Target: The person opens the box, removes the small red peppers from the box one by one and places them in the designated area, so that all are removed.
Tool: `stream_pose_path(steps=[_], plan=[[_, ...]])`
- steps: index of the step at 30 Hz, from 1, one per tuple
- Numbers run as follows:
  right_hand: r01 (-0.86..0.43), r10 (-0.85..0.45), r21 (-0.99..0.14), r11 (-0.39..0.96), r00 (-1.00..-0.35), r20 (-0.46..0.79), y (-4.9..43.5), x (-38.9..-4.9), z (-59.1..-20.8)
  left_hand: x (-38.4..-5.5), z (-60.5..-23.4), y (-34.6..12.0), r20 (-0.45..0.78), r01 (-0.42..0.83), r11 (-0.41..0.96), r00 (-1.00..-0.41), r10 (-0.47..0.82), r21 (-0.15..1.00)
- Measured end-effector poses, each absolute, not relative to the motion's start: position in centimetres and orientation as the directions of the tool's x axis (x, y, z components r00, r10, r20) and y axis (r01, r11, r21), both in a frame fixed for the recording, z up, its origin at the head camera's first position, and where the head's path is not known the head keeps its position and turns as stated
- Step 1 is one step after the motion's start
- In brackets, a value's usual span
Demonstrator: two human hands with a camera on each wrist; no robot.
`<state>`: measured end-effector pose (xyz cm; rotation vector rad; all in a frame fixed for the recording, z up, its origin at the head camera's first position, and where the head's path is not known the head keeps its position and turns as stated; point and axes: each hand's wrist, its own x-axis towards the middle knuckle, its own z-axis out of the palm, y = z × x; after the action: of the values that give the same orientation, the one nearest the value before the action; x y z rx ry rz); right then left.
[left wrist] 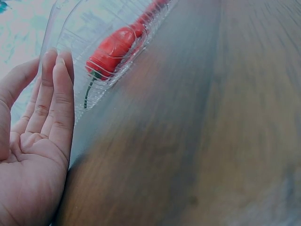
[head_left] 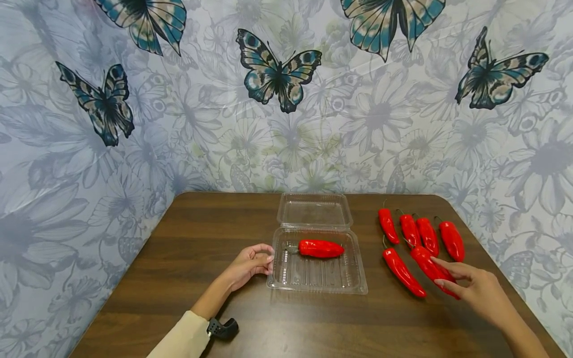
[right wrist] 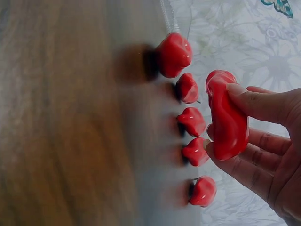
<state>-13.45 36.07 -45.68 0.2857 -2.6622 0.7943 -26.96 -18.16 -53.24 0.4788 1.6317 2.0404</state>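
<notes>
A clear plastic clamshell container (head_left: 286, 283) lies on the table with its lid (head_left: 315, 210) folded back. Inside its base is one red chili pepper (head_left: 321, 248), lying crosswise with the stem to the left. My left hand (head_left: 250, 266) touches the container's left side with its fingertips; the fingers (left wrist: 61, 99) look fairly straight in the left wrist view. At the right, my right hand (head_left: 481, 288) pinches a red chili pepper (right wrist: 228, 117) between thumb and fingers. In the right wrist view it appears raised off the table.
Several more red chili peppers, among them a front one (head_left: 403, 273) and a far-right one (head_left: 452, 241), lie around the held pepper. The brown wooden table (head_left: 201, 223) ends at a butterfly-patterned backdrop (head_left: 286, 139). A black band (head_left: 223, 328) is on the left wrist.
</notes>
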Motion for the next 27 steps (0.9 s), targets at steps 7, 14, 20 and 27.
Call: stream_pose_path(steps=[7,14,20,27], plan=[[-0.232,-0.071,-0.544,0.806,-0.951,0.301,36.34,-13.45,-46.18,-27.03,-53.19,-18.21,-0.021,-0.144,-0.175,-0.826,0.563,0.974],[-0.125,-0.035,-0.561,0.818,-0.985,0.17,36.57,-13.55,-46.25,-26.96,-53.17,-18.24,-0.017,-0.142,-0.178,-0.824,0.566,0.974],[-0.088,-0.037,-0.537,0.839,-0.994,0.106,36.77,-13.84,-46.27,-26.74,-53.08,-18.21,-0.028,-0.153,-0.178,-0.83,0.557,0.972],[-0.063,-0.029,-0.53,0.846,-0.997,0.072,36.97,-14.03,-46.6,-26.72,-53.05,-18.05,-0.034,-0.158,-0.177,-0.832,0.554,0.971]])
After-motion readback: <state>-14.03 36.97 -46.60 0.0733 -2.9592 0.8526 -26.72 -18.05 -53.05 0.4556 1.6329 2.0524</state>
